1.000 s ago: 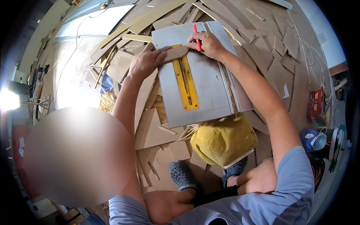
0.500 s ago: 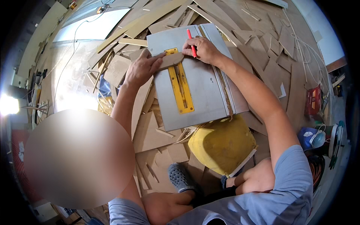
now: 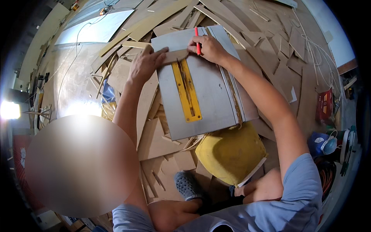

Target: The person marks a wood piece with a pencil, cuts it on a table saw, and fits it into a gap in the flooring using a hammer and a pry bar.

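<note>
The metal saw table (image 3: pixel 208 100) has a long yellow insert (image 3: pixel 193 108) with a dark slot down its middle. A small wooden piece with a rounded end (image 3: pixel 174 57) lies across the far part of the insert. My left hand (image 3: pixel 147 63) grips that piece at its left end, fingers bent over it. My right hand (image 3: pixel 208 48) is closed on a red pen (image 3: pixel 198 40), held upright, and its fingertips are at the piece’s right end.
A yellow padded bag (image 3: pixel 228 154) sits below the saw table’s near edge, by my feet. Board offcuts (image 3: pixel 286 77) cover the floor. White cords (image 3: pixel 320 54), a red box (image 3: pixel 324 108) and a blue container (image 3: pixel 320 145) lie at the right; a bright lamp (image 3: pixel 11 110) shines at left.
The wooden piece and both hands have shifted slightly toward the far edge of the saw table, and the piece now covers the top of the yellow insert.
</note>
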Available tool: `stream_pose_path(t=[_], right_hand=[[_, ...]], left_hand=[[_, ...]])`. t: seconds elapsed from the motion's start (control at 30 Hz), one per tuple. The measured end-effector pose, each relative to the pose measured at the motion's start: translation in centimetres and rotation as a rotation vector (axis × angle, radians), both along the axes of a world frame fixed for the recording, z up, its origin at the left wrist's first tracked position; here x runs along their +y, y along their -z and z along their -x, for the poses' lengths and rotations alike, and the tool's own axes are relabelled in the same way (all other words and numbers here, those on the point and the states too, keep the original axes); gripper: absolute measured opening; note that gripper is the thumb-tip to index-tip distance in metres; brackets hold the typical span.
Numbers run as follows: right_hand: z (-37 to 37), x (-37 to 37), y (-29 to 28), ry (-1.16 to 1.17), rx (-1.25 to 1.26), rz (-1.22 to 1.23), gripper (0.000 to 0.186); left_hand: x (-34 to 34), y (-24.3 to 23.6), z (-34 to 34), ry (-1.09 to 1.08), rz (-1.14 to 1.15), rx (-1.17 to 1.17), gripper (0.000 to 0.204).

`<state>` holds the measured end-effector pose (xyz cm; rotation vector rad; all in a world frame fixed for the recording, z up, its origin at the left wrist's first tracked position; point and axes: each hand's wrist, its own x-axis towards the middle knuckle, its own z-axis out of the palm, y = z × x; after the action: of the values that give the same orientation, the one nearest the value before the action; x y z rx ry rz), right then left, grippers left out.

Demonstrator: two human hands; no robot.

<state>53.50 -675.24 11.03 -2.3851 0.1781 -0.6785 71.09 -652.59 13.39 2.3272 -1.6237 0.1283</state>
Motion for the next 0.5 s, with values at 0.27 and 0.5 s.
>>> stream_pose_path(t=[0.27, 0.5], right_hand=[[-1.5, 0.6, -0.2, -0.052, 0.07, -0.001, 0.026], [-4.5, -1.1, -0.3, 0.034, -0.169, 0.216, 0.03]], left_hand=[[-5.2, 3.5, -2.2, -0.601, 0.407, -0.087, 0.09], [-9.2, 2.6, -3.3, -0.214, 0.205, 0.077, 0.074]])
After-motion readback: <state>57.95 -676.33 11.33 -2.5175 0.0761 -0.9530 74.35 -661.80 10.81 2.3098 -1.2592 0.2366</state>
